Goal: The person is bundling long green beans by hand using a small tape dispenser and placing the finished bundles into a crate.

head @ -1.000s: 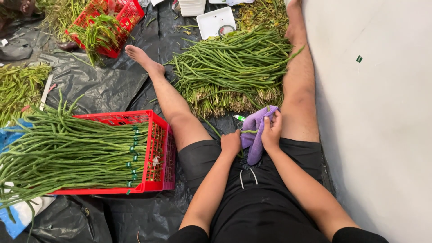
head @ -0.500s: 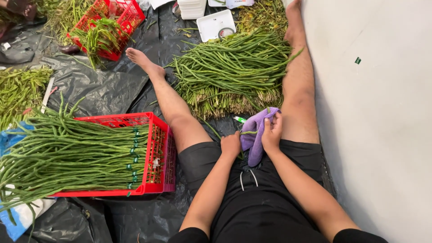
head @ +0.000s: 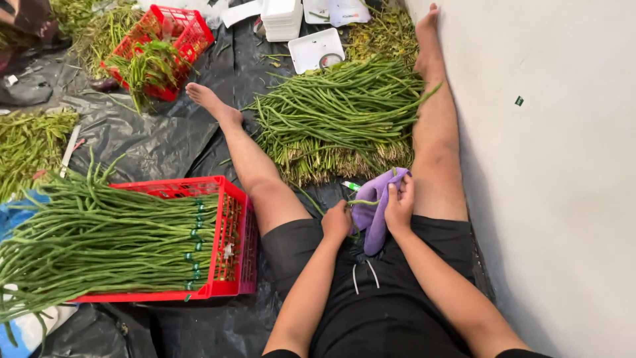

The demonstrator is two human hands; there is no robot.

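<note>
While the person sits on black plastic sheeting (head: 152,142) with legs spread, the left hand (head: 336,222) and the right hand (head: 399,204) both grip a purple cloth (head: 373,211) in the lap, between the thighs. A heap of long green beans (head: 341,116) lies just beyond it, and a red crate (head: 228,232) of bundled beans stands beside the left leg.

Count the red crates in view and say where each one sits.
2. One red crate sits left of the person's left leg, loaded with tied long beans. The other red crate is at top left, holding loose greens. More may lie out of frame.
</note>
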